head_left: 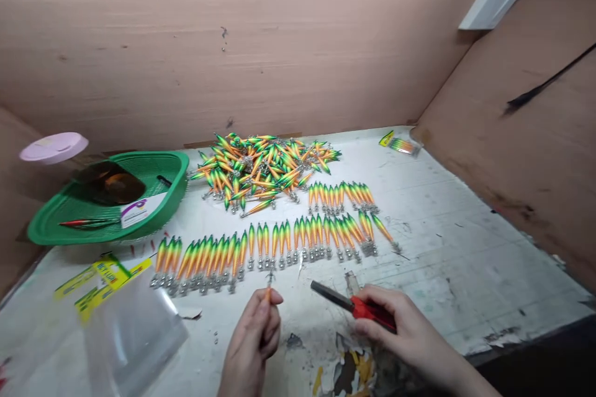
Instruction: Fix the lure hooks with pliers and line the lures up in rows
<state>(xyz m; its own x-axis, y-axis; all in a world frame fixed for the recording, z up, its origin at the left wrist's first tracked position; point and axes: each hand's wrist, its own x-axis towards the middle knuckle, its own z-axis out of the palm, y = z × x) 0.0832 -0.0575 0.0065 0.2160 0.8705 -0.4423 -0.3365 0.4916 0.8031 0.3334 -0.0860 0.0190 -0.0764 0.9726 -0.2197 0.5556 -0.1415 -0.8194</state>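
Observation:
My left hand [257, 329] is closed, thumb and fingers pinching an orange squid-jig lure [269, 294]. Its small hook end points up, and most of its body is hidden in the fingers. To the right, my right hand [395, 329] grips a red-handled tool [333, 296] with a long, dark, blunt metal nose; its exact kind is unclear. The nose points left toward the lure, apart from it. Beyond both hands runs a row of green, yellow and orange lures [282, 242], with a shorter row [342, 195] behind it.
A heap of lures [261, 164] lies against the back board. At left are a green basket [40, 229], holding a brown container with a pink lid [53, 147], and clear yellow-topped bags [130, 329]. One packed bag [399, 144] lies back right. A white socket [496, 0] hangs above.

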